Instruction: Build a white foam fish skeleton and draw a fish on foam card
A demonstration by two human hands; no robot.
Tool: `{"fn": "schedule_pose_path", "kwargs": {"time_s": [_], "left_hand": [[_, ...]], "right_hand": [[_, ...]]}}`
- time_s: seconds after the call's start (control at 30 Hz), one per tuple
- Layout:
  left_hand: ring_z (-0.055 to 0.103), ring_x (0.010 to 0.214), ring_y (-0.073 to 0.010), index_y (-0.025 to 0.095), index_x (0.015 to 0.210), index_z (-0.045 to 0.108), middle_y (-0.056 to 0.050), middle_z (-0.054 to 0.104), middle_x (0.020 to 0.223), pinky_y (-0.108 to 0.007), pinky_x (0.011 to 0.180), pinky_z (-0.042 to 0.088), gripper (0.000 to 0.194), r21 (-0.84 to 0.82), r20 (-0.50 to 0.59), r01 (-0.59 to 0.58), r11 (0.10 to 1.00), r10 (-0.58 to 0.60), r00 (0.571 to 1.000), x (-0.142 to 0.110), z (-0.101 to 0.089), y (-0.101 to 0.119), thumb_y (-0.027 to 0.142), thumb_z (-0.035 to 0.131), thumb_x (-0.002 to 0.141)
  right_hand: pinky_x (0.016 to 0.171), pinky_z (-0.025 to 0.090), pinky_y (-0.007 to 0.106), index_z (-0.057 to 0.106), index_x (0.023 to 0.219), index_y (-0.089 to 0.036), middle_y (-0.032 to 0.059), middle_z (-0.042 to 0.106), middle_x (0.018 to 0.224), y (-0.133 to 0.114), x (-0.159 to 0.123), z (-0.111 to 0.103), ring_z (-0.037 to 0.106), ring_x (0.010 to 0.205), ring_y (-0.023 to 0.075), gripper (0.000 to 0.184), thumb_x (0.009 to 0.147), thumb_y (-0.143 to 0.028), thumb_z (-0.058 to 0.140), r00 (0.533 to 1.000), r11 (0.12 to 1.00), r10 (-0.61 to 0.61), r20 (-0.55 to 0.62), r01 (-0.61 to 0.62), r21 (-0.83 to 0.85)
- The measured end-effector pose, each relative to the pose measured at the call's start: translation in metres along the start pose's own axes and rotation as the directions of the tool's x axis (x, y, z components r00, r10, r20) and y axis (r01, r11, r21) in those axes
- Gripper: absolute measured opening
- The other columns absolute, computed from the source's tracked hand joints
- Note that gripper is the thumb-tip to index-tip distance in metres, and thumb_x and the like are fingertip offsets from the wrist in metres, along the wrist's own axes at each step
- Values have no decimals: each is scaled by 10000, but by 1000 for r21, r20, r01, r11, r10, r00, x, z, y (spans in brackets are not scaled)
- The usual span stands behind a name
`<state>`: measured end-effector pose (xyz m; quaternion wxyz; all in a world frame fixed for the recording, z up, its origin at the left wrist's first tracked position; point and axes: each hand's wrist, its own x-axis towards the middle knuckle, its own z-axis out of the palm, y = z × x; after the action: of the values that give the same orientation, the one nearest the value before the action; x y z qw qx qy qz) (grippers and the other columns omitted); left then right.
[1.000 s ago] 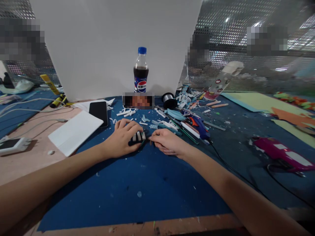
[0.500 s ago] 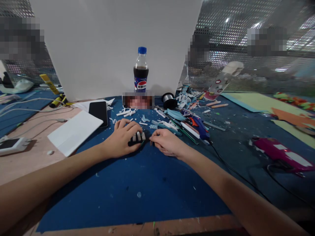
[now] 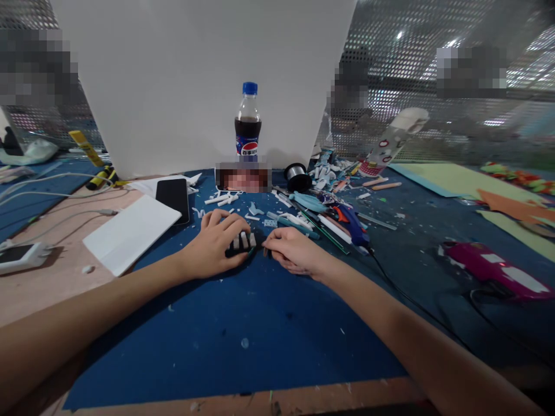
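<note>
On the blue mat (image 3: 243,370), my left hand (image 3: 215,244) is closed round a small dark piece with pale stripes (image 3: 241,242), its fingers over the top and thumb along the near side. My right hand (image 3: 291,251) is pinched at the right end of that piece. A small brownish bit shows under its fingertips, too small to name. Beyond the hands lie white scraps (image 3: 225,199) and a light blue patterned scrap (image 3: 271,223).
Behind stand a phone with a blurred screen (image 3: 243,178) and a cola bottle (image 3: 248,124). At right lie a wire spool (image 3: 297,177), a blue glue gun (image 3: 353,225) with its cord and a magenta device (image 3: 494,270). Folded paper (image 3: 132,236) and a black phone (image 3: 172,199) lie left.
Both hands stay in nearly the same place. My right fingertips have shifted very slightly at the end of the striped piece; the left grip looks the same.
</note>
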<state>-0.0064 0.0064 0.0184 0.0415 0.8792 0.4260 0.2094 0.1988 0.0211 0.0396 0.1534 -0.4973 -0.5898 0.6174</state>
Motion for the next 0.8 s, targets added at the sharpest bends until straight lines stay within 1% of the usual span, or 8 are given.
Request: {"fn": "schedule_pose_path", "kwargs": {"time_s": [0.1,0.27,0.33,0.5,0.63,0.73,0.8], "left_hand": [[405,1053,-281,235,1055,466,-45,564,1128,-448,899,296,271,17,8,-8,1000,8,1000,0,0,0,310,555,810],[402,1052,-275,229,1071,425,-46,556,1113,-444,898,299,294,12,-2,-9,1000,9,1000,-1,1,-1,302,551,815],[407,1047,-276,223,1081,407,-57,549,1111,-446,898,302,316,2,-8,-2,1000,2,1000,-1,1,-2,306,550,812],[410,1069,-284,232,1112,377,-73,530,1150,-464,927,293,378,-27,-6,17,1000,-17,1000,-1,1,-3,311,562,792],[408,1068,-283,233,1106,381,-73,532,1144,-466,925,301,367,-37,-9,18,999,-19,1000,0,1,-3,318,559,797],[410,1069,-283,236,1107,394,-67,539,1132,-469,923,306,353,-44,-6,14,999,-14,1000,0,2,-3,316,553,802],[410,1073,-286,231,1107,397,-75,533,1135,-474,923,309,352,-44,-7,20,999,-20,1000,-1,2,-3,320,549,802]], "right_hand": [[242,177,156,471,696,-177,-92,387,364,-2,-1,1,222,224,22,211,906,-197,467,1000,1000,16,-27,-16,-2],[241,186,159,449,702,-186,-82,417,371,-1,1,-2,269,226,34,188,882,-205,498,986,995,19,-167,-34,-89],[237,185,165,449,690,-187,-74,424,364,-1,1,-4,283,222,43,193,875,-207,498,981,991,14,-194,-40,-130],[258,196,156,455,665,-182,-74,416,351,-6,-4,-4,280,230,35,195,854,-168,503,989,985,17,-150,-42,-165],[271,209,159,465,660,-181,-69,427,360,-6,-5,-3,291,239,33,192,844,-185,518,990,978,16,-143,-45,-203],[280,227,174,469,641,-185,-57,421,351,-2,-4,-8,314,246,46,230,861,-241,506,988,952,-19,-150,-28,-305],[295,260,190,474,624,-188,-42,427,348,0,-4,-13,345,258,61,281,862,-325,531,988,915,-57,-143,-6,-403]]}}
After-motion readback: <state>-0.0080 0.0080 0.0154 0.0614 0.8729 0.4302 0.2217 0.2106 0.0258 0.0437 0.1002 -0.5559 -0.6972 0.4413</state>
